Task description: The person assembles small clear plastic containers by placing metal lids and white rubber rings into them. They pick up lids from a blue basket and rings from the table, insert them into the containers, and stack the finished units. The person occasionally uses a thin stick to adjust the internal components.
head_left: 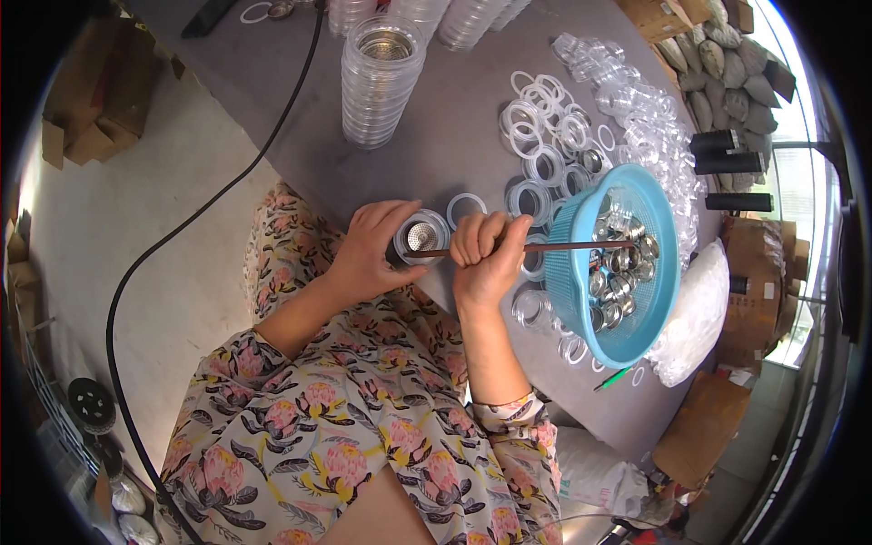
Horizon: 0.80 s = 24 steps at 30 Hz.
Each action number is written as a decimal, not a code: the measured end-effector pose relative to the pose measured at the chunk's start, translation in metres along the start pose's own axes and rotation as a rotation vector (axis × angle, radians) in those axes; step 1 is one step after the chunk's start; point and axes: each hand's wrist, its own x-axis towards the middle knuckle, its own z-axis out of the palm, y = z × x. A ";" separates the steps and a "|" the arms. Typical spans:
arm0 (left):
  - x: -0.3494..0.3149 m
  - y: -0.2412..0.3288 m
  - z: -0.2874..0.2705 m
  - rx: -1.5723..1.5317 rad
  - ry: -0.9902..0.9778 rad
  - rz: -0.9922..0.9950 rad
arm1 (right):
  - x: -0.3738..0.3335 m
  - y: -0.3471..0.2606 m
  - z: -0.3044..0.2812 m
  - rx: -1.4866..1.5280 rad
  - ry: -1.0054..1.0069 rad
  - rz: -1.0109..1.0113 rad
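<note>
My left hand [363, 252] is closed round a small round clear cup with a perforated metal strainer [421, 237] inside. Gripped in my right fist [489, 259] is a thin brown stick [572, 245]. Its left end lies over the near side of the cup; whether it touches the strainer I cannot tell. The other end reaches over a light blue plastic basket [669, 272], where several small round metal pieces [621, 289] lie. Just beyond the cup, a flat white ring [467, 209] lies on the grey table [436, 109].
A tall stack of clear cups [381, 100] stands beyond my hands, with more stacks behind it. Loose rings and clear lids [536, 127] spread left of the basket. A black cable [195, 218] hangs off the table's left side. A green pen-like tool [613, 379] lies below the basket.
</note>
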 end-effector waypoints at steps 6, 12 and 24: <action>0.004 -0.003 0.011 -0.024 -0.025 0.033 | 0.005 0.024 0.003 0.017 -0.032 -0.088; 0.004 -0.002 0.011 0.013 -0.040 0.002 | 0.031 0.023 0.002 -0.185 -0.246 -0.346; 0.004 -0.004 0.017 0.022 0.004 -0.003 | -0.007 0.018 0.002 0.009 -0.070 -0.053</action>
